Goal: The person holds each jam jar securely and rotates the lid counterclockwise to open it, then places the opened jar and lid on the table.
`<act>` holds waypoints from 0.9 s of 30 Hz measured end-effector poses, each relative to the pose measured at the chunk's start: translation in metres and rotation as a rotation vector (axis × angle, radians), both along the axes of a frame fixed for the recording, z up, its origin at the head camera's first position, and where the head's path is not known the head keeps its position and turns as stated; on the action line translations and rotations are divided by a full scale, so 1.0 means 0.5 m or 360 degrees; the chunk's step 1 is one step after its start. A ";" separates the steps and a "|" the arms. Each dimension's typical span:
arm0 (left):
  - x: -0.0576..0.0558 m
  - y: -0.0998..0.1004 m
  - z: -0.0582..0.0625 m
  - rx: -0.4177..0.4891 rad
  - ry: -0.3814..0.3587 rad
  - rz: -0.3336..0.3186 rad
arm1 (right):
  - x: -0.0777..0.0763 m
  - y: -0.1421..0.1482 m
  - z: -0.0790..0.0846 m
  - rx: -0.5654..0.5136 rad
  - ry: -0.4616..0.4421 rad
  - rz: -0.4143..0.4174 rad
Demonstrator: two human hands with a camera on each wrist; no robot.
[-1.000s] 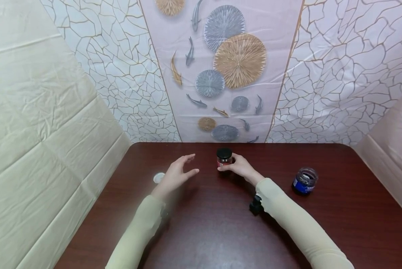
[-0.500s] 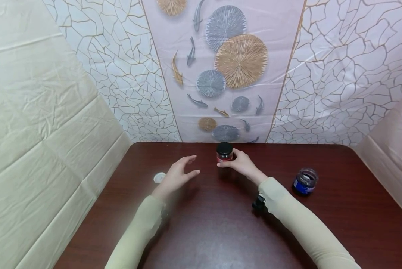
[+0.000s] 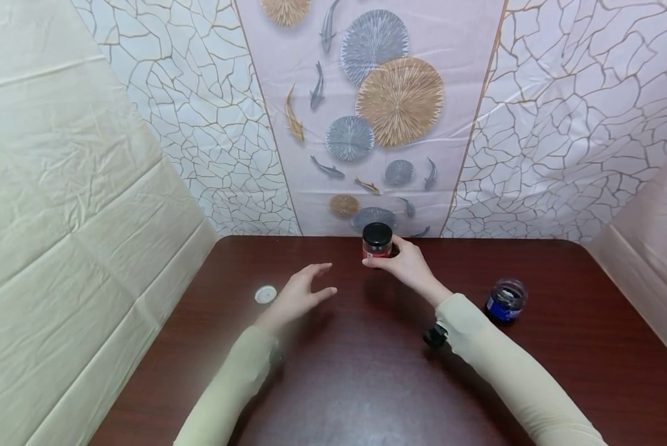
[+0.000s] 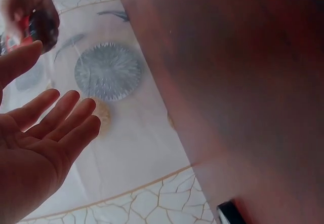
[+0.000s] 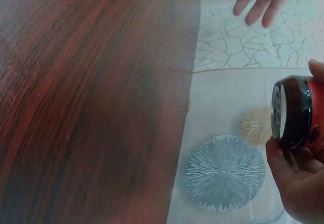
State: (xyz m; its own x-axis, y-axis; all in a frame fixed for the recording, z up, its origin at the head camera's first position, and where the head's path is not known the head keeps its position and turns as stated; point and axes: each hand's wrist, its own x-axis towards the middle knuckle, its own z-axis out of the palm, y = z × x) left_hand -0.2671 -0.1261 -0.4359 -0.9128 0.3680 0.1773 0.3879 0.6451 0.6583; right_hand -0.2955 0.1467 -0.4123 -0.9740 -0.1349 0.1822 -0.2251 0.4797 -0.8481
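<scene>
A small glass jar (image 3: 376, 253) with a black lid and a red label is held upright, raised over the far part of the table. My right hand (image 3: 412, 267) grips its side between thumb and fingers. In the right wrist view the dark bottom of the jar (image 5: 296, 111) faces the camera. To the left, my left hand (image 3: 298, 297) hovers with fingers spread and nothing in them; its palm shows in the left wrist view. Beside that hand, a round white lid-like disc (image 3: 265, 294) lies on the table.
A second glass jar (image 3: 506, 301), lidless with a blue label and dark contents, stands on the right side of the brown table (image 3: 355, 384). Behind the far edge hangs a patterned cloth (image 3: 333, 186). A black camera (image 3: 435, 336) hangs under the right wrist.
My right hand has lifted the jar with the red label upward from the table and slightly to the right. My left hand has shifted a little to the right, still empty.
</scene>
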 end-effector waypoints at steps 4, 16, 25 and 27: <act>0.004 0.006 -0.009 -0.0002 -0.0022 -0.0046 | 0.011 0.004 0.006 -0.0044 0.0012 0.0009; 0.011 0.023 -0.022 -0.0004 0.0050 -0.0141 | 0.058 0.016 0.025 -0.0084 0.0037 0.0043; 0.023 0.033 -0.015 0.0027 0.0040 -0.0166 | 0.111 0.014 0.035 -0.0153 0.0087 0.0170; 0.026 0.034 -0.014 0.0023 0.0034 -0.0170 | 0.125 0.013 0.039 -0.0182 0.0109 0.0195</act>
State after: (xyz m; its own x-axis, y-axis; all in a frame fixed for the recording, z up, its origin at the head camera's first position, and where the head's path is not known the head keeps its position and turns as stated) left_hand -0.2539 -0.1093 -0.4430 -0.8645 0.4602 0.2023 0.4681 0.5901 0.6578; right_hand -0.2331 0.1533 -0.3929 -0.9362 -0.2266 0.2687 -0.3353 0.3465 -0.8761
